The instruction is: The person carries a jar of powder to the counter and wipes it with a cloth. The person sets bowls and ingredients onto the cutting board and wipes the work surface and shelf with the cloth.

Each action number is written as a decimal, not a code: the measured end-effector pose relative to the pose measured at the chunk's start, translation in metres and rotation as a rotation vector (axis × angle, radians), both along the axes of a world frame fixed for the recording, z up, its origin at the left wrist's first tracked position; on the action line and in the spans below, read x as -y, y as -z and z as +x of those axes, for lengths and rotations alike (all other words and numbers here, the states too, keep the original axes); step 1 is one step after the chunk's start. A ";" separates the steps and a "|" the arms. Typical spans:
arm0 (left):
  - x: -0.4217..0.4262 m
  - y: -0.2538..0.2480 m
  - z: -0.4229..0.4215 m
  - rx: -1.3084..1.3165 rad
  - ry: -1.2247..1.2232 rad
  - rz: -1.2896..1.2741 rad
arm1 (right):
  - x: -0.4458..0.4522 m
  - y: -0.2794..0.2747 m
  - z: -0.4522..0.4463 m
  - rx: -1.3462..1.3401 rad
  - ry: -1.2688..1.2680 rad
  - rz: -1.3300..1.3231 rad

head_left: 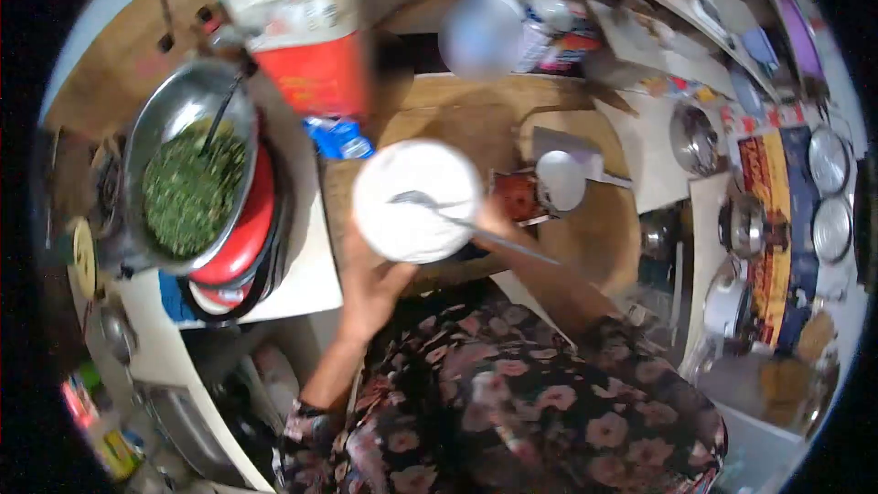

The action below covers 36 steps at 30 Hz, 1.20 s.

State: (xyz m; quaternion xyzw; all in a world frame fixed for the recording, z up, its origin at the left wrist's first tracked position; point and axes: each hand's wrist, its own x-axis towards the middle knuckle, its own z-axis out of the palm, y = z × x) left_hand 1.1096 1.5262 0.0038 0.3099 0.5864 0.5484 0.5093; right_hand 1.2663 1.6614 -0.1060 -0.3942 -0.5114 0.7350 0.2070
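Observation:
A round white bowl (pixel 384 220) is between my hands above the wooden board, filled with white stuff that I cannot identify. A metal long-handled spoon (pixel 413 198) lies in it, its handle slanting out over the right rim. My left hand (pixel 370 297) grips the lower left side of the bowl, thumb near the rim. My right hand (pixel 496 221) is closed against the bowl's right side, partly under the spoon handle; its fingers are mostly hidden. Just right of it are a small dark-red packet (pixel 518 197) and a small white round cup or lid (pixel 561 180).
A steel bowl (pixel 142 165) of chopped greens (pixel 194 187) stands at left, over a red pan (pixel 240 242). Behind are a red-and-white sack (pixel 311 69) and a blue packet (pixel 340 138). A round wooden board (pixel 594 242) lies at right; shelves hold steel pots (pixel 741 222).

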 end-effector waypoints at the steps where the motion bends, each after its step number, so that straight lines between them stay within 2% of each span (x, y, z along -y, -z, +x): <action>1: -0.002 0.008 -0.015 0.010 0.007 0.028 | -0.004 0.030 -0.030 -0.019 -0.047 0.020; 2: 0.004 0.019 -0.034 0.015 -0.026 0.039 | -0.006 0.054 -0.055 -0.039 -0.090 0.034; 4: 0.014 0.050 -0.056 -0.141 -0.050 0.044 | -0.002 0.045 -0.080 -0.113 -0.084 -0.165; 5: 0.012 0.049 -0.059 -0.084 -0.040 0.056 | -0.002 0.086 -0.095 -0.115 0.016 -0.375; 6: 0.011 0.048 -0.062 -0.026 -0.029 0.065 | -0.005 0.081 -0.105 -0.119 0.116 -0.587; 7: 0.010 0.051 -0.063 -0.077 -0.013 0.085 | -0.005 0.076 -0.090 -0.192 -0.008 -0.509; 8: 0.009 0.053 -0.059 -0.074 0.004 0.083 | -0.004 0.062 -0.085 -0.195 0.009 -0.511; 10: 0.004 0.055 -0.053 0.041 -0.113 0.058 | -0.009 0.043 -0.075 0.044 -0.017 -0.006; 11: 0.004 0.054 -0.047 0.012 -0.150 0.075 | -0.011 0.031 -0.056 -0.025 -0.009 0.020; 13: 0.016 0.059 -0.040 0.039 -0.227 0.040 | -0.026 -0.008 0.002 0.034 -0.057 0.322; 14: 0.022 0.055 -0.032 0.067 -0.272 0.019 | -0.039 -0.052 0.033 0.258 -0.072 0.483; 15: 0.035 0.063 -0.029 0.116 -0.276 -0.117 | -0.046 -0.059 0.072 0.306 0.034 0.524; 16: 0.050 0.075 -0.026 0.159 -0.278 -0.253 | -0.059 -0.067 0.107 0.677 0.001 0.934; 17: 0.059 0.083 -0.020 0.158 -0.192 -0.398 | -0.067 -0.076 0.139 0.747 0.294 0.735; 18: 0.062 0.086 -0.009 0.156 -0.109 -0.539 | -0.072 -0.075 0.168 0.986 0.285 0.781; 19: 0.054 0.082 0.008 0.133 -0.037 -0.542 | -0.079 -0.069 0.193 1.226 0.269 0.823; 20: 0.043 0.079 0.027 0.111 0.034 -0.542 | -0.082 -0.058 0.212 1.215 0.276 0.825; 22: 0.009 0.069 0.055 0.047 0.198 -0.382 | -0.081 -0.030 0.236 1.160 0.042 0.445; 23: -0.016 0.062 0.069 0.001 0.247 -0.346 | -0.082 -0.020 0.241 1.143 0.038 0.446; 25: -0.066 0.051 0.096 -0.117 0.304 -0.178 | -0.083 -0.007 0.249 0.879 0.067 0.443; 27: -0.108 0.049 0.118 -0.124 0.318 -0.080 | -0.078 -0.020 0.255 0.911 0.052 0.469; 29: -0.152 0.022 0.141 -0.087 0.341 -0.020 | -0.070 -0.040 0.270 0.958 0.052 0.496; 32: -0.205 0.035 0.162 -0.218 0.308 -0.049 | -0.059 -0.066 0.293 1.016 0.122 0.395; 33: -0.224 0.040 0.171 -0.307 0.273 -0.082 | -0.055 -0.074 0.300 0.907 0.178 0.200; 34: -0.242 0.080 0.175 -0.260 0.245 -0.006 | -0.047 -0.079 0.309 0.798 0.244 0.001; 35: -0.263 0.100 0.177 -0.386 0.323 -0.044 | -0.033 -0.074 0.322 0.819 0.283 -0.026; 36: -0.282 0.099 0.185 -0.495 0.340 -0.059 | -0.015 -0.060 0.335 0.964 0.491 0.128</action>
